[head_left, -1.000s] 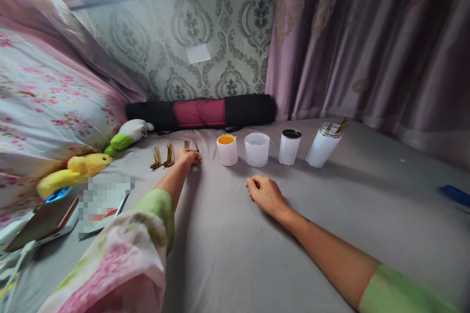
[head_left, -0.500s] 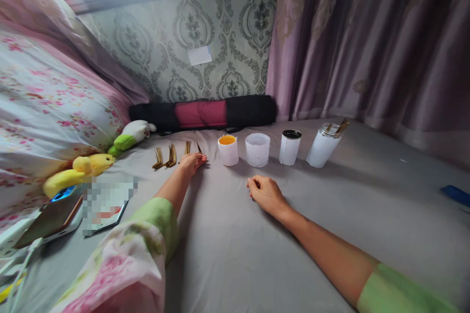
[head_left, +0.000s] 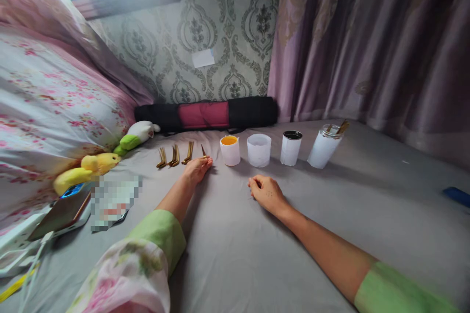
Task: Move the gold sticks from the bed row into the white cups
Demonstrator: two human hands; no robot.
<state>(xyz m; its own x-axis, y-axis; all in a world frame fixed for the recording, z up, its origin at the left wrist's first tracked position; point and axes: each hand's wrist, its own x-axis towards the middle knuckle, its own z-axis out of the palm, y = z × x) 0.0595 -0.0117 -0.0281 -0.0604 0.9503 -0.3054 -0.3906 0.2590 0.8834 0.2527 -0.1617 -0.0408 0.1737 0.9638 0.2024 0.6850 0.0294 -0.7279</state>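
My left hand (head_left: 198, 169) is low over the grey sheet, its fingers closed around the lower end of a slender gold-coloured utensil (head_left: 203, 150). The utensil's pointed end sticks up behind the fingers; its other end is hidden. Left of that hand lie three small bunches of similar gold pieces (head_left: 174, 155), too small to tell their exact kind. My right hand (head_left: 268, 192) rests on the sheet, fingers loosely curled with nothing visible in them. Beyond it stand a white cup with an orange inside (head_left: 230, 152) and a translucent white tub (head_left: 259, 151).
Farther right are a white-wrapped can (head_left: 291, 149) with a dark inside and a tilted white-wrapped jar (head_left: 323, 149) holding gold sticks. A black and maroon roll (head_left: 203, 114) lies along the wall. Plush toys (head_left: 105, 162) and a phone (head_left: 60, 212) lie at the left.
My left hand has drawn back slightly, uncovering the lower end of the third gold bunch. My right hand stays in place. The view has shifted a little.
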